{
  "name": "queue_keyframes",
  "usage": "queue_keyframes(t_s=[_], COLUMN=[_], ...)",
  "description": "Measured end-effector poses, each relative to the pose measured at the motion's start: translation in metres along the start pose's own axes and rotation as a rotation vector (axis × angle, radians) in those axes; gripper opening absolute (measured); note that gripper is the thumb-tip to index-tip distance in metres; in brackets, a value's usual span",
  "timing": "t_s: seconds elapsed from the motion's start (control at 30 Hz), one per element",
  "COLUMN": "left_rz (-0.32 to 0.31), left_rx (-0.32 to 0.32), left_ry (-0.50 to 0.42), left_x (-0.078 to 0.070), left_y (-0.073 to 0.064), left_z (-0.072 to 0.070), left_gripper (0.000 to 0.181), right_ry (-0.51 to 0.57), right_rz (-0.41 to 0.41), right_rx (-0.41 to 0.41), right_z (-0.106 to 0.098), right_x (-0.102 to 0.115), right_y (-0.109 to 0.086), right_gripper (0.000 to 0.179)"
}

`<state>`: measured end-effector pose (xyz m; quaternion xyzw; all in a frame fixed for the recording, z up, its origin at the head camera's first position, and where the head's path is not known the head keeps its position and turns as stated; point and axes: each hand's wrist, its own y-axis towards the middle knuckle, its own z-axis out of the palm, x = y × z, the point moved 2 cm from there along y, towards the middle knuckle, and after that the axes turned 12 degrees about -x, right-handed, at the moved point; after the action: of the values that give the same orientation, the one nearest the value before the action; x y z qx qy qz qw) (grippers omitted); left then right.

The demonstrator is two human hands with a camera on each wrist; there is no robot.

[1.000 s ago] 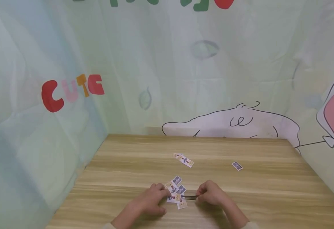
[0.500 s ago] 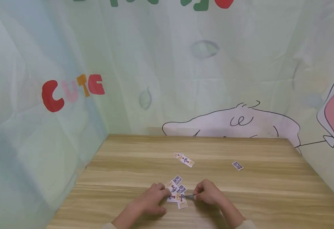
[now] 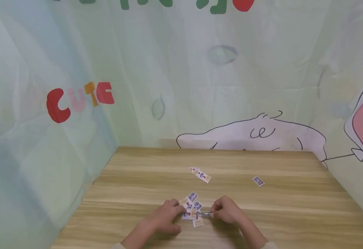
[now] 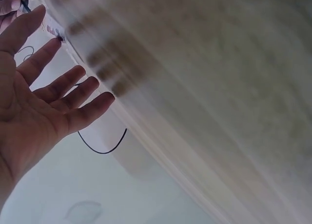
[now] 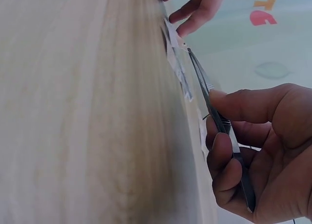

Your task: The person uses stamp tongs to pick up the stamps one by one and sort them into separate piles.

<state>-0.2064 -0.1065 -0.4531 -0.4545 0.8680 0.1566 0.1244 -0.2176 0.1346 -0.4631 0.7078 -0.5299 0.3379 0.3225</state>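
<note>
A small overlapping pile of stamps (image 3: 187, 202) lies on the wooden table in front of me, some with purple pictures and some with orange and red prints. My left hand (image 3: 165, 218) reaches in from the left, its index fingertip on the top stamp (image 3: 188, 215). The left wrist view shows its fingers spread and fairly straight. From the right, my right hand (image 3: 228, 210) grips a pair of dark metal tweezers (image 5: 207, 94) between thumb and fingers. The tweezers' tips are pressed together at the top stamp's right part, near the left fingertips.
Beyond the pile lies a strip of stamps (image 3: 202, 175) overlapping another piece. One single purple stamp (image 3: 257, 181) lies apart at the right. The wooden table (image 3: 131, 180) ends at printed cloth walls (image 3: 144, 86) behind and on both sides.
The tweezers' two prongs, apart a second ago, have come together over the top stamp. My right hand has shifted slightly left; my left hand stays in place.
</note>
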Motion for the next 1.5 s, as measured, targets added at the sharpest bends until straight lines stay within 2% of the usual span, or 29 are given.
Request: queue_keyframes(t_s=[0.4,0.57,0.87,1.17,1.3,1.5], left_rz=[-0.031,-0.04,-0.07,-0.071,-0.06,-0.039], left_rx=[-0.04,-0.055,-0.058,-0.055,-0.049,-0.041], left_ry=[0.004,0.002,-0.025,-0.021,-0.031,-0.025], left_x=[-0.003,-0.007,-0.004,-0.003,-0.002,-0.001], left_y=[-0.005,-0.003,-0.005,0.002,0.005,0.012], left_z=[-0.007,-0.006,-0.006,-0.007,-0.006,-0.002], left_gripper=[0.052,0.054,0.053,0.053,0.053,0.053], right_ry=[0.042,0.042,0.047,0.098,0.089,0.111], right_rz=[0.01,0.002,0.017,0.043,0.043,0.111], right_rx=[-0.02,-0.037,-0.037,-0.047,-0.06,-0.069], right_z=[-0.008,-0.015,-0.017,-0.026,-0.03,-0.038], right_x=[0.002,0.001,-0.002,-0.004,-0.007,-0.011], right_y=[-0.004,-0.005,-0.007,-0.009,-0.009,-0.006], right_gripper=[0.007,0.007,0.005,0.005,0.005,0.007])
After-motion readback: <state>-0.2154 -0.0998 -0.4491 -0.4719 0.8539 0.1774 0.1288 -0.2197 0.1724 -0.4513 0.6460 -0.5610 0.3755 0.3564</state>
